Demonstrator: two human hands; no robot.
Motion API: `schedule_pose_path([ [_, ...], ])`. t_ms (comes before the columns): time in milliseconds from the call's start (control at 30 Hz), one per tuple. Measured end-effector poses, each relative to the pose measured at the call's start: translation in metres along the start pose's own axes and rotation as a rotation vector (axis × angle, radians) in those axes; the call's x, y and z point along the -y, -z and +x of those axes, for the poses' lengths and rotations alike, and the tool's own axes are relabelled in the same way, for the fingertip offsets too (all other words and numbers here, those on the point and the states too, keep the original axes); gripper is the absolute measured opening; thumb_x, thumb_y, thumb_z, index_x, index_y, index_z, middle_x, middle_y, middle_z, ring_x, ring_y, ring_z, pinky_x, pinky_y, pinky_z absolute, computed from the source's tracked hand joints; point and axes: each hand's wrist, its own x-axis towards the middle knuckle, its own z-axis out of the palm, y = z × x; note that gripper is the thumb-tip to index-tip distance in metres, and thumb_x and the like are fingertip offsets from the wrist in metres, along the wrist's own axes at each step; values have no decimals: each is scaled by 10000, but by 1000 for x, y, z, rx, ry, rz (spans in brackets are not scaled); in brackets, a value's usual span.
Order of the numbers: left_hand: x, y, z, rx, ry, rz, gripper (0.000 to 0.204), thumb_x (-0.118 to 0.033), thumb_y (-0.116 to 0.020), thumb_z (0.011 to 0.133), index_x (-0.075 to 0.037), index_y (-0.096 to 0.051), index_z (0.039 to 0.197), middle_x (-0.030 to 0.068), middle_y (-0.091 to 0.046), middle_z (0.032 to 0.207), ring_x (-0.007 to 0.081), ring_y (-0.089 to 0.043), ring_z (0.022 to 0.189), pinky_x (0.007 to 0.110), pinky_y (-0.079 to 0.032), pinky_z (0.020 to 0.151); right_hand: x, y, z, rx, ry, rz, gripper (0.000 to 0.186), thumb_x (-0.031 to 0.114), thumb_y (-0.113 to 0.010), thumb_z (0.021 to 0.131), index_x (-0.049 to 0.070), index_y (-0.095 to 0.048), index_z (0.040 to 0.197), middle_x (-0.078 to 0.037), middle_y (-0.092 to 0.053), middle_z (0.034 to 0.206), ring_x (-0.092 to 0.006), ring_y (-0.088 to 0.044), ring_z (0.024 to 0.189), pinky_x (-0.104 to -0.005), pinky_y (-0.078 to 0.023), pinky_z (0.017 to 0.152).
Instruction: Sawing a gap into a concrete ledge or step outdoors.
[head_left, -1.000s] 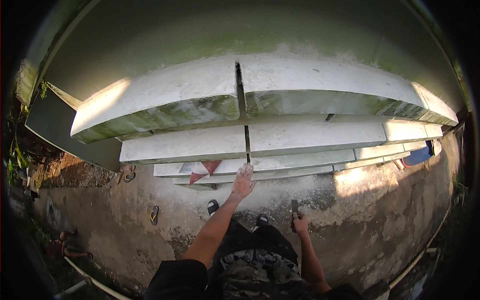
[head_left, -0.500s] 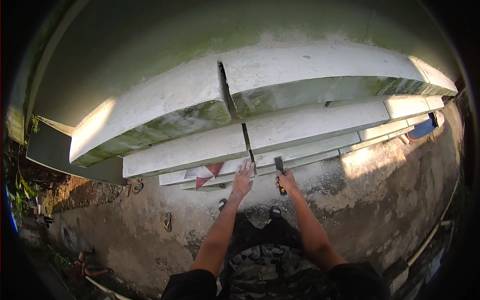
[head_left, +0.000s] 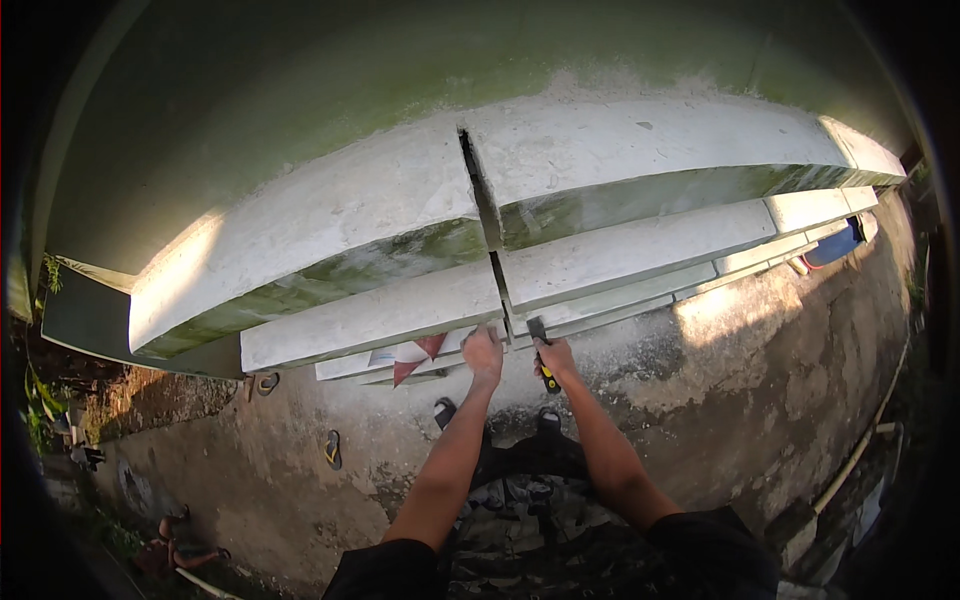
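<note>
One flat-bladed scraper (head_left: 537, 329) is pointing away from the body, right-hand fingers gripping its black-and-yellow handle; right hand (head_left: 557, 360) is hanging by the lower concrete ledge (head_left: 620, 297), front edge, right of dark gap (head_left: 499, 283). Left hand (head_left: 482, 352) is hanging left of gap, fingers bending; cannot tell whether holding anything. Red-and-white sheet (head_left: 408, 353) is lying between that hand and the ledge's left corner.

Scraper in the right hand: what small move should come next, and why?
Perhaps ease the scraper slightly left toward the dark gap: the right hand grips it, pointing it at the pale slabs just right of that gap, while the left hand is on the gap's other side.
</note>
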Motion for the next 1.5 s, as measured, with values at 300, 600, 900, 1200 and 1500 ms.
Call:
schedule_pose_path([
  [300,20,-56,47,-335,1,-207,824,-550,-518,770,48,-325,1304,270,-213,1391,433,-21,1313,603,6,1021,14,-16,-2,-103,-95,-158,345,243,-559,853,3,-492,614,-59,-463,477,-181,-483,349,-322,-390,325],
  [600,17,-70,65,-45,96,17,862,-680,-273,813,-6,-302,1349,251,-103,1437,409,73,1330,614,171,967,0,-5,2,17,-188,-88,359,281,-560,858,11,-491,632,-62,-490,515,-194,-515,401,-325,-395,369],
  [900,31,-78,80,142,35,-29,834,-678,-236,820,-57,-268,1377,208,-142,1445,388,-8,1343,595,154,976,16,-22,9,95,-160,-89,182,178,-428,887,3,-472,905,-113,-538,657,-215,-541,445,-325,-416,392],
  [1200,30,-77,85,161,37,-56,785,-657,-244,830,-114,-232,1397,153,-104,1467,353,13,1352,601,147,980,6,-23,10,-7,-87,-212,250,250,-445,907,32,-448,786,-57,-460,543,-163,-465,388,-317,-376,346],
  [1500,26,-78,81,176,58,-67,721,-625,-260,845,-171,-222,1404,105,-105,1476,315,-20,1360,602,132,988,-1,-22,20,-122,45,-453,266,251,-451,910,26,-460,768,-60,-460,495,-152,-436,352,-316,-382,328],
])
